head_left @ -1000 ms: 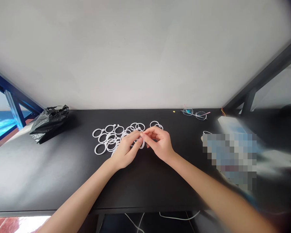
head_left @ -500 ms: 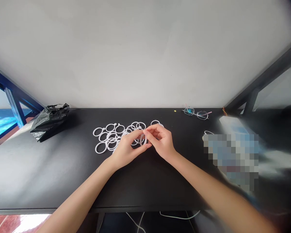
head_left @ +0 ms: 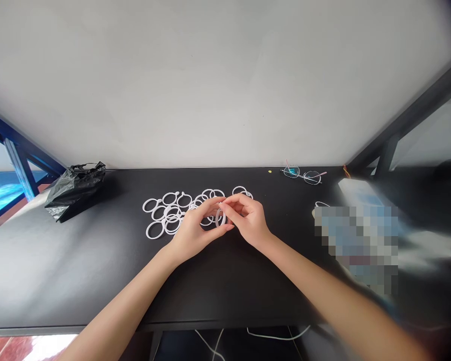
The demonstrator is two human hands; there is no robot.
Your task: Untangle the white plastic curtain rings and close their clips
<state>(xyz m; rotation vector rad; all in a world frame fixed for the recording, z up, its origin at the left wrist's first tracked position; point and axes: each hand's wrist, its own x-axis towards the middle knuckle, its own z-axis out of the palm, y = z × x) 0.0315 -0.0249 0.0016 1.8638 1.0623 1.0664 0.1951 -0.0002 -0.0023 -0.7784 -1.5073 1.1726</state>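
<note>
A white ring [head_left: 218, 218] stands upright between my two hands, above the black table. My left hand [head_left: 195, 228] grips it between thumb and fingers. At the ring's top, my right hand [head_left: 249, 215] is closed in a pinch; the small part between its fingertips is mostly hidden. Several white rings [head_left: 155, 229] lie overlapping on the table to the left of and behind my left hand. A few more rings [head_left: 239, 187] lie just behind my right hand.
On the black table [head_left: 97, 281], a crumpled black plastic bag [head_left: 75, 188] sits at the back left. Eyeglasses [head_left: 301, 175] lie at the back right. Nearer on the right are a white box [head_left: 355, 193] and blurred, pixelated items. White cables [head_left: 278, 337] show below the front edge.
Both hands hold nearly the same pose around the ring. The whole view has shifted very slightly.
</note>
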